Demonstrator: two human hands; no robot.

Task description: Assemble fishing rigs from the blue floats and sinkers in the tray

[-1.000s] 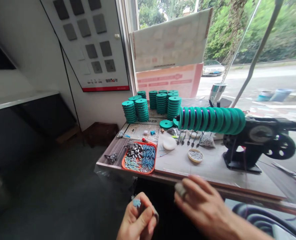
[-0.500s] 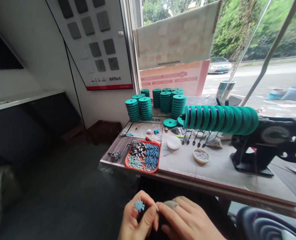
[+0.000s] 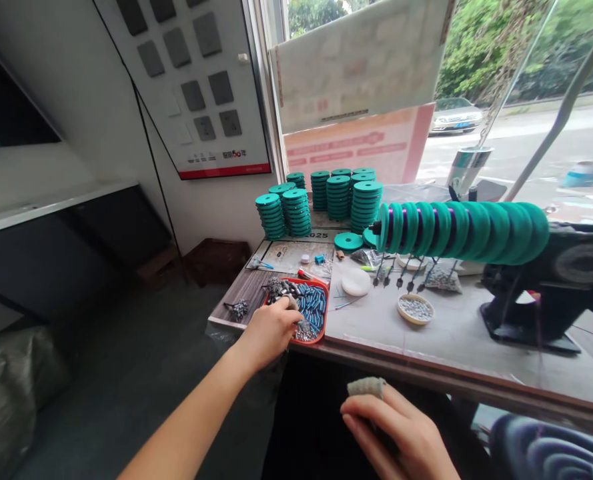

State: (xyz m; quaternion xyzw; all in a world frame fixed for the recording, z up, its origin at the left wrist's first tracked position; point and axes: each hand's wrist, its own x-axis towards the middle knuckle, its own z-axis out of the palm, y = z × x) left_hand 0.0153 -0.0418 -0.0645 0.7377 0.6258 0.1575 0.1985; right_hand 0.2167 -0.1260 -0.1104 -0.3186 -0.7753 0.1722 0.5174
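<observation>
Tray [image 3: 327,312] lies just below frame centre, under nearer left hand [image 3: 269,333]; right hand [image 3: 399,420] lower right, both grips unclear.

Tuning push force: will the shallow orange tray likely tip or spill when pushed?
Sitting by the near edge of the brown wood-grain table, the shallow orange tray could tip off if pushed that way. Its loose, shiny blue cylinders would likely roll or slide if tilted.

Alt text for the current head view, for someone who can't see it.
A person's left hand reaches to an orange tray of small parts on a table; the right hand, wearing a grey finger cover, is nearer the camera. At right, a black machine carries green spools.
</observation>
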